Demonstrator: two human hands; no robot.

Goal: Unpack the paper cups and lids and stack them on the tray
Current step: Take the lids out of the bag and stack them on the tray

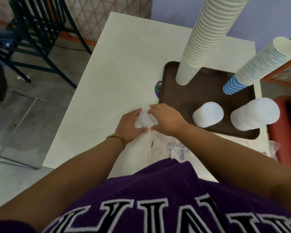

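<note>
You hold a small stack of clear lids [145,118] between both hands, on the white counter [118,68], just to the left of the brown tray [207,93]. Your left hand [130,126] is at 9 o'clock of the stack, with its fingers and thumb curled round that side. Your right hand [167,119] is at 3 o'clock, and its fingers and thumb curl round the other side. So both grips are closed on the lids.

A clear plastic bag [160,148] lies on the counter at 6 o'clock from the lids, close to your purple shirt [158,199].

On the tray, at the far left corner, a tall stack of white cups [207,36] stands upside down. At the far right corner is a stack of blue striped cups [259,64], also upside down. It leans to the right. At the near side of the tray stand two piles of white lids. The short lid pile [207,114] is on the left, and the bigger lid pile [254,113] is on the right, near each other but apart.

A gold watch [118,137] is on your left wrist. A purple sticker [158,89] peeks out at the tray's left edge.
</note>
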